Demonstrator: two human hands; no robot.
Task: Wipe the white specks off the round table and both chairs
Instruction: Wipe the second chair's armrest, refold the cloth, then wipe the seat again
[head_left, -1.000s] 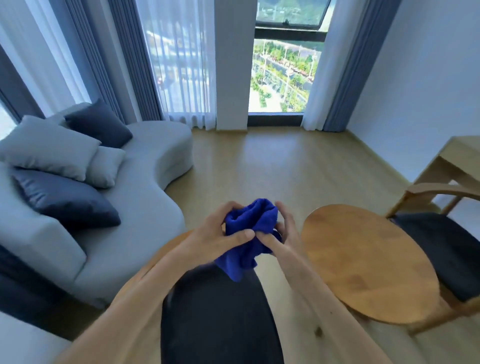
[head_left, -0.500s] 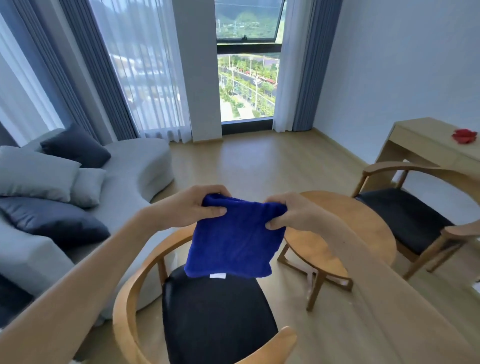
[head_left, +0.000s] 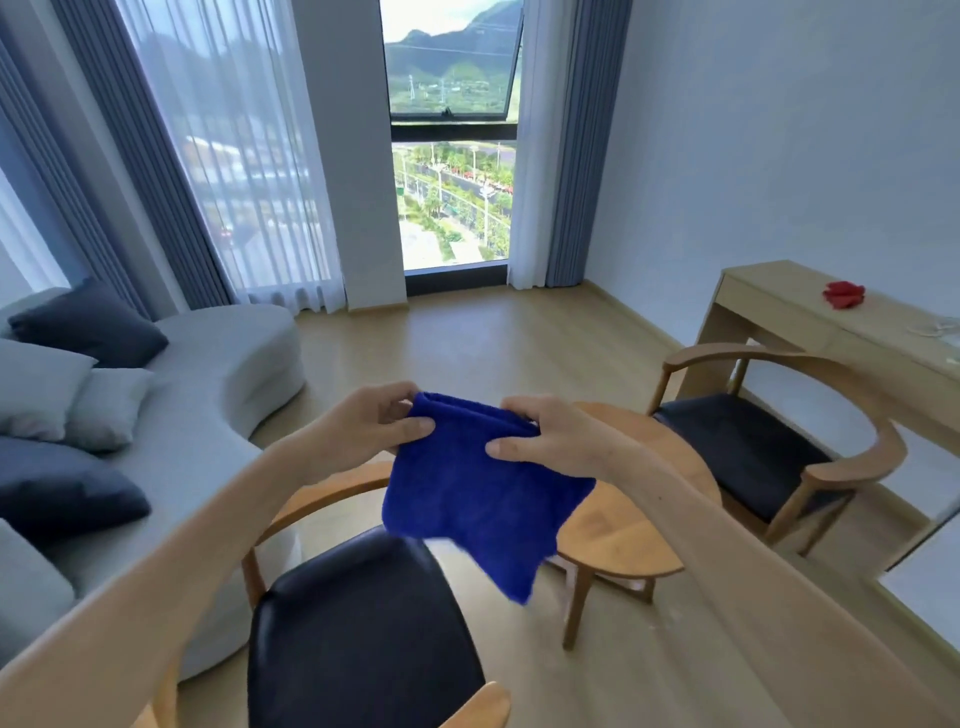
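Observation:
A blue cloth hangs in front of me, folded along its top edge. My left hand pinches its upper left corner and my right hand pinches its upper right corner. Below the cloth stands a wooden chair with a black seat. The round wooden table sits to the right, partly hidden by the cloth and my right arm. A second wooden chair with a black seat stands beyond the table. I cannot make out white specks on any of them.
A grey curved sofa with several cushions fills the left side. A wooden desk with a red object stands against the right wall. Wooden floor stretches to the window and curtains.
The cloth went from bunched between my hands to spread out and hanging. My view has risen and turned right, showing the second chair and desk. My hands have drawn closer together at the top edge.

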